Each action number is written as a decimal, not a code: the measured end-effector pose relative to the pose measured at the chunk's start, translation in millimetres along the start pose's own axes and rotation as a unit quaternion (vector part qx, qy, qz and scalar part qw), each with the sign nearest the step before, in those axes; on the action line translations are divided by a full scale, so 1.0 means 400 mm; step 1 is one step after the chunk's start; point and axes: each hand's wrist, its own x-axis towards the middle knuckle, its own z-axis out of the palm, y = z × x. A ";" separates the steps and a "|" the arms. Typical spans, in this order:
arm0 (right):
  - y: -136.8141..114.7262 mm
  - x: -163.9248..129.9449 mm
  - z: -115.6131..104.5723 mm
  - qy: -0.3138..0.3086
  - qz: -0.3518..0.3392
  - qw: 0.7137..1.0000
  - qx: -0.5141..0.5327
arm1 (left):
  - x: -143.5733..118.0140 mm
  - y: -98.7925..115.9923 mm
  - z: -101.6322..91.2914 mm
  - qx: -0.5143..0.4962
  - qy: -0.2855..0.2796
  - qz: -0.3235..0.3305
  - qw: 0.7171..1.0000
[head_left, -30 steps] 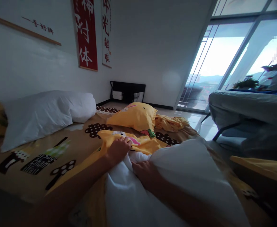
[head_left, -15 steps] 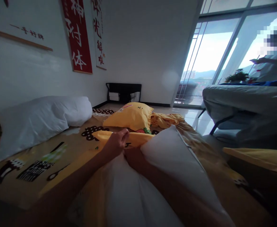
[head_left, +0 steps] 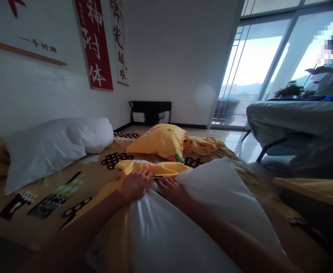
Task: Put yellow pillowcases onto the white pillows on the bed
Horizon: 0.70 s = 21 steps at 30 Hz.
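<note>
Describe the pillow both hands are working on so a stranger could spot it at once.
On the patterned bed, find the white pillow nearest the camera. The left hand and right hand press its far end into a yellow pillowcase; the other white pillow lies bare, untouched.

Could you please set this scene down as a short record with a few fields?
Setting: bedroom, bed with a yellow patterned sheet.
Left hand: fingers curled on the edge of the yellow pillowcase.
Right hand: pressed flat on the white pillow, beside the left hand.
White pillow: lies partly over the yellow pillowcase, nearest the camera.
Farther on the bed: second white pillow at left, yellow cased pillow in the middle.
Wall: red scroll.
Far right: another person by the window.
</note>
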 end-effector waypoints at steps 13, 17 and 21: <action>0.085 -0.191 -0.019 -0.079 0.119 0.987 0.069 | 0.036 0.024 -0.029 -0.010 0.027 -0.031 0.999; -0.056 -0.159 -0.036 -0.048 0.058 0.989 0.124 | 0.131 0.055 -0.063 0.000 0.043 -0.067 0.997; -0.094 -0.090 -0.096 0.040 -0.028 0.987 0.156 | 0.196 0.104 -0.145 -0.020 0.041 -0.086 0.995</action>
